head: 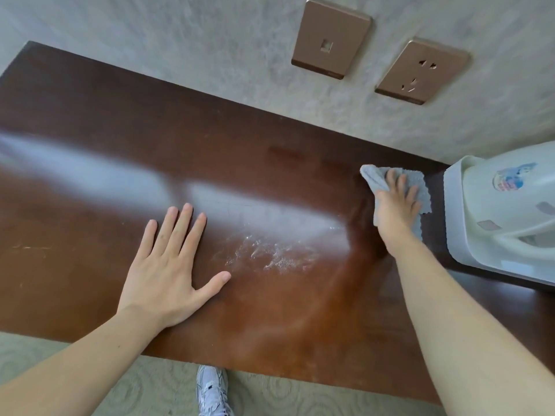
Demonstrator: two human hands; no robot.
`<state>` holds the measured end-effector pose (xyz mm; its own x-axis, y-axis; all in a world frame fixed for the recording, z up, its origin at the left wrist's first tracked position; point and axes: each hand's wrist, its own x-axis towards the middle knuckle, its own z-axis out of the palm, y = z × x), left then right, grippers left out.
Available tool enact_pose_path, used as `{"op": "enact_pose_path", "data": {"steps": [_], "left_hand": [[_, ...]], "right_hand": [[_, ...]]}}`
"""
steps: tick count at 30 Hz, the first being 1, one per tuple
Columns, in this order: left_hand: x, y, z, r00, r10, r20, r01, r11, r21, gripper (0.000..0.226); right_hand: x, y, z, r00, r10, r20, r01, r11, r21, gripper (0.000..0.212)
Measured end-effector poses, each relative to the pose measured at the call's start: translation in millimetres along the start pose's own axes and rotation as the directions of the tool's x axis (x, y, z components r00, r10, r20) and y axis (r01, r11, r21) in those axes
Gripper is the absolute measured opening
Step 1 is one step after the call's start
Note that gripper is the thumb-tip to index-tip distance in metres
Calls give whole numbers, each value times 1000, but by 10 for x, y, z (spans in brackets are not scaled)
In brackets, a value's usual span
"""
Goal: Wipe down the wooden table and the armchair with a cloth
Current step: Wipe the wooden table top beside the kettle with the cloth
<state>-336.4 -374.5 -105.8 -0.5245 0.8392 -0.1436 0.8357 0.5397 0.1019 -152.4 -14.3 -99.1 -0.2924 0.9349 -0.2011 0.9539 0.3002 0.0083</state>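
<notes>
the wooden table (90, 121) is filling most of the view, running from 9 o'clock to 4 o'clock, its dark brown top lying against a pale textured wall (180, 34) at 12 o'clock and catching a broad streak of light across its middle, with whitish smears (264, 253) showing near the centre. a white plastic appliance (504, 217) with a round sticker is sitting on the table at 3 o'clock. the left hand (168, 271) is resting flat on the table at 7 o'clock, fingers straight and spread, holding nothing. the right hand (396, 202) is reaching out at 2 o'clock, fingers extended and pressing down on the grey cloth (375, 178), which is lying crumpled on the table just beside the appliance. 2 bronze wall plates (330, 37) are sitting on the wall at 1 o'clock, the right one a socket. a white sneaker (211, 391) is standing on pale patterned carpet (60, 370) at 6 o'clock
</notes>
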Motion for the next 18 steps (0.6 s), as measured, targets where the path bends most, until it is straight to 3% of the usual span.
{"op": "enact_pose_path", "data": {"steps": [6,11,18], "left_hand": [[-5,-11,9,1000,2,-31,-2,1000,-9,96],[-12,-7,-19,999,0,-34,-1,1000,-20,95],[-21,-7,-36,1000,3,-31,-4,1000,-28,96]], "right_hand": [[81,-144,12,980,-190,51,189,982,27,62],[-441,-148,155,894,-441,85,439,898,36,70],[-1865,328,277,851,-507,139,452,840,300,71]]}}
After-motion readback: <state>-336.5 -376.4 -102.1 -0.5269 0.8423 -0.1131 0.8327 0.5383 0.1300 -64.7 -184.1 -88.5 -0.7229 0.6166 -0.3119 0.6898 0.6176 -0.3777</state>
